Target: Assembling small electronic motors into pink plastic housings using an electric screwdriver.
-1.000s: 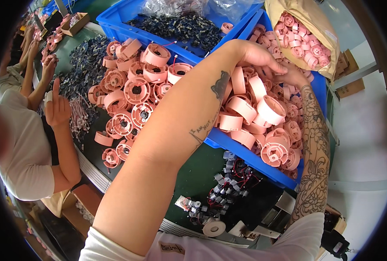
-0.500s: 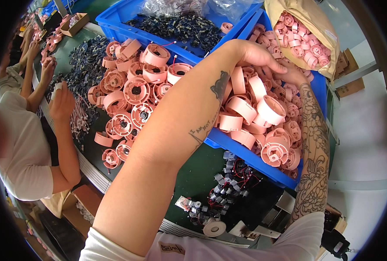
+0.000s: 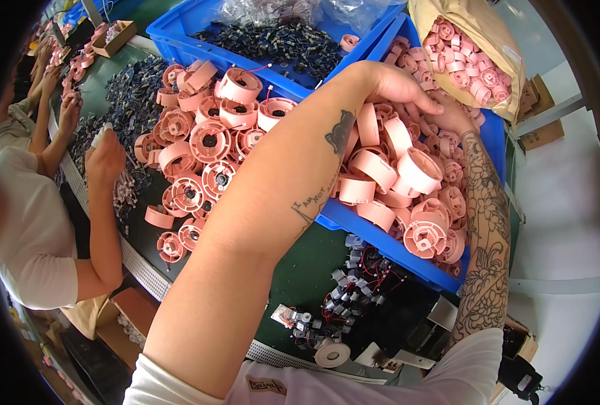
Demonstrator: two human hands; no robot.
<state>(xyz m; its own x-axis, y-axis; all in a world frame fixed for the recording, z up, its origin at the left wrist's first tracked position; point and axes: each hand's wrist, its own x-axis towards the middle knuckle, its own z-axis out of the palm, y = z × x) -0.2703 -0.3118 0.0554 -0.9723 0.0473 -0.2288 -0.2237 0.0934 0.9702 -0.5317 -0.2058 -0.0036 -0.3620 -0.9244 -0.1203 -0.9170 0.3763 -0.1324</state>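
Both my arms reach to the far part of a blue bin [image 3: 387, 243] heaped with pink ring-shaped plastic housings [image 3: 420, 170]. My left hand [image 3: 404, 88] is over the heap with its thumb pointing right, and its other fingers are out of sight behind the hand and the parts. Close against that thumb lies my right hand [image 3: 455, 116], whose fingers are also mostly hidden among the pink housings. Whether either hand grips a housing does not show. My left forearm crosses in front of the bin's left side.
Pink housings with dark motors [image 3: 211, 140] are piled left of my arm. Behind stands a blue tray [image 3: 178, 42] of small circuit boards. An open sack [image 3: 509, 44] of pink parts leans at the far right. Small motors [image 3: 354, 287] lie near me. Co-workers sit at left, one hand [image 3: 105, 158] raised.
My arms and hands stay almost in place over the bin. At left, the nearest co-worker's raised hand has shifted slightly to the right and turned.
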